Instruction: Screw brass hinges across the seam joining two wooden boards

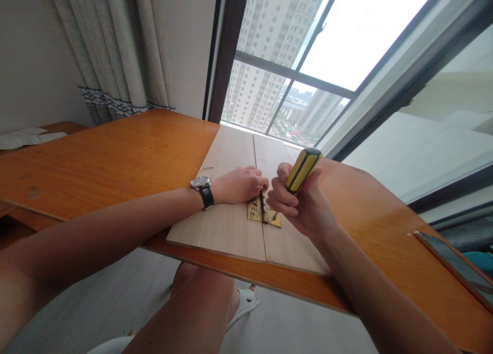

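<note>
A brass-coloured hinge (265, 212) lies across the seam between two pale wooden boards (227, 228). My right hand (298, 197) is closed round a screwdriver (304, 170) with a yellow and black handle. Its shaft slants down toward the hinge's right leaf, with the tip near a screw there. Resting on the boards, my left hand (244, 184) has its fingers bent together at the hinge's far end; whatever they may hold is hidden. A small screw (207, 168) lies on the left board, beyond my left wrist.
The boards lie on an orange-brown wooden table (115, 164). Beyond its far edge is a window (295, 76), with a curtain (111, 45) to the left. A flat dark-topped object (454, 266) is at the table's right edge. My legs are below the near edge.
</note>
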A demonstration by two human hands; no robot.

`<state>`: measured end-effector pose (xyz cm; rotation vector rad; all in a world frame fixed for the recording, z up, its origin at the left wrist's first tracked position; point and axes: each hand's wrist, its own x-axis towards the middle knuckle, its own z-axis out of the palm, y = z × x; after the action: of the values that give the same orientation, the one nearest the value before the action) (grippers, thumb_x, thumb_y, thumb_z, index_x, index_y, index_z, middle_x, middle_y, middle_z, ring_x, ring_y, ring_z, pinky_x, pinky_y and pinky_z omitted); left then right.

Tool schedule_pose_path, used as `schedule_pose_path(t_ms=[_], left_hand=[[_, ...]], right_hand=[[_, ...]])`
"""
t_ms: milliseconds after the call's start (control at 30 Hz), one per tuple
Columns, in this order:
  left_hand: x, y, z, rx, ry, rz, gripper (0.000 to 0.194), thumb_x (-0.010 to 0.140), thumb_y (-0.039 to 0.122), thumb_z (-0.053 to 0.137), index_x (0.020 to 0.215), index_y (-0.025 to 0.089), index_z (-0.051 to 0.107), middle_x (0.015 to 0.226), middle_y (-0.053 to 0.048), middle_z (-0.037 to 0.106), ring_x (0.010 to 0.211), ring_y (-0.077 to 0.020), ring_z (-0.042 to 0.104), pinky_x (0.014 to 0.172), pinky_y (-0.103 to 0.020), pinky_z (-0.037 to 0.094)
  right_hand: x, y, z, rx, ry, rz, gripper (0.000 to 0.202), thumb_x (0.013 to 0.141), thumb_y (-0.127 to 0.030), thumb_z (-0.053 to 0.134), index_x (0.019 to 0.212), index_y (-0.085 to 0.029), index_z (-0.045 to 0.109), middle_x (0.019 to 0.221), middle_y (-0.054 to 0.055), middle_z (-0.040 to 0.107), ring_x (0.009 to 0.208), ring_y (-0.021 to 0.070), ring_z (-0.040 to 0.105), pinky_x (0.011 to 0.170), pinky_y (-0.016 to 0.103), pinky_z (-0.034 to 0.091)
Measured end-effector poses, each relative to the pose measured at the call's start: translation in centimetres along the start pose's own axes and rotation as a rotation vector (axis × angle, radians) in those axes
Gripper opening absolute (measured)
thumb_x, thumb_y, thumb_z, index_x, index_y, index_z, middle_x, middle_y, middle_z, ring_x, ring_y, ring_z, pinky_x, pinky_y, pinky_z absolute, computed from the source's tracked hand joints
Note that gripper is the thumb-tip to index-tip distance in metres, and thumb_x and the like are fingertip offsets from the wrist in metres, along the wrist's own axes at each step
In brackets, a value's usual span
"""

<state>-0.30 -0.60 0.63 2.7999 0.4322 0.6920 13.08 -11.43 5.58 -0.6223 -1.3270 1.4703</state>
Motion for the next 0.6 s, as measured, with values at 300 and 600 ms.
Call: schedule_pose_path(t_ms=[300,600], left_hand=[[-0.01,-0.24,0.22,0.048,-0.003,-0.012,0.015,0.095,0.016,0.054,0.094,0.016,0.068,0.097,-0.007,0.068,0.096,-0.0192,0.061,0.090,-0.032,0.049],[-0.03,-0.09,0.03,0.005,0.002,-0.006,0.014,0.094,0.028,0.059,0.096,0.017,0.068,0.099,-0.007,0.068,0.096,-0.0212,0.062,0.089,-0.034,0.049]], right_hand=[[0.08,-0.36,0.44,-0.010,-0.063,0.037,0.052,0.089,-0.070,0.054,0.071,-0.022,0.047,0.047,-0.011,0.024,0.039,0.0060,0.014,0.042,0.021,0.018],[-0.04,0.07,-0.20,-0.011,-0.097,-0.006,0.049,0.083,-0.069,0.063,0.077,-0.021,0.054,0.056,-0.009,0.035,0.043,0.0062,0.020,0.043,0.022,0.019]])
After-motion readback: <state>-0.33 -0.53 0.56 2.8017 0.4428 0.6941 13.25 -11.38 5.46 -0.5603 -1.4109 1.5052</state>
